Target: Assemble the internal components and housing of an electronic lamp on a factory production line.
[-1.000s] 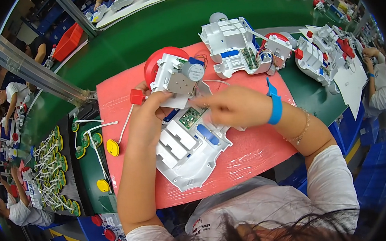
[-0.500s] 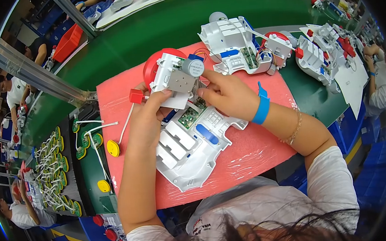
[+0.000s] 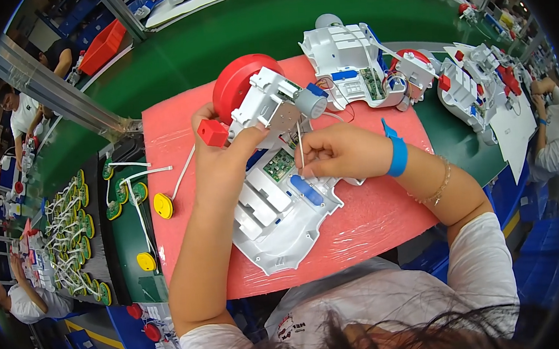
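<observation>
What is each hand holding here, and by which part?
Left hand: the white motor housing, by its near-left edge. Right hand: what looks like a white cable, pinched near its lower visible end.

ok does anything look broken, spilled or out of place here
Nothing plainly looks damaged or spilled. The yellow piece at the left edge of the pink mat sits somewhat apart: its white cable runs toward the left hand, while similar pieces lie bunched further left.

The person's left hand [image 3: 224, 154] and right hand [image 3: 347, 153] make two; at them, one red disc [image 3: 234, 86], one red cube [image 3: 212, 133], one grey cylinder [image 3: 312, 105], one white shell [image 3: 288, 238]; leftward, two yellow ovals [image 3: 163, 205] [image 3: 146, 262], green boards [image 3: 85, 222] too crowded to count
</observation>
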{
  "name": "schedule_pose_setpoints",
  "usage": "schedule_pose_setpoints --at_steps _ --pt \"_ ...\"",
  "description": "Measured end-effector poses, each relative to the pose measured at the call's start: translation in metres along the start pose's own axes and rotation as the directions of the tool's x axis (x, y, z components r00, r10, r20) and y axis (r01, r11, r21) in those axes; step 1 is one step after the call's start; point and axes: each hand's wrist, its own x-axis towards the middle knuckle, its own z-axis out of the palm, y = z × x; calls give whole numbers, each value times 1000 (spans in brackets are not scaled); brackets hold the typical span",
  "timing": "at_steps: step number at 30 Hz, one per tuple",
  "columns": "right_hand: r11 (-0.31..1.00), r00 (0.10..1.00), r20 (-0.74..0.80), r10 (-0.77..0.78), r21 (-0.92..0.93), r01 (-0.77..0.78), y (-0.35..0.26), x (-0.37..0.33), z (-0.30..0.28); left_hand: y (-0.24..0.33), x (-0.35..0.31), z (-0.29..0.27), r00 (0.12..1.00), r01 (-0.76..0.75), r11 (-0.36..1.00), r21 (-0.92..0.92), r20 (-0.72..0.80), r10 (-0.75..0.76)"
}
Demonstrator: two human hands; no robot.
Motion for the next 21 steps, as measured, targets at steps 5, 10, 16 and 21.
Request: schedule_pose_setpoints --at_steps 5,10,16,21 --pt "919 971 -32 -238 -332 214 14 20 1 -1 1 -4 998 50 998 -46 35 -48" --pt "860 927 -1 -375 -374 347 26 26 -1 -2 3 -3 998 52 998 -17 41 -51" --pt "747 895 64 -441 -526 406 38 29 -4 1 3 -5 996 50 998 36 78 -53" --pt "719 897 76 -435 -571 397 44 27 -4 2 5 -10 989 -1 973 233 147 -34"
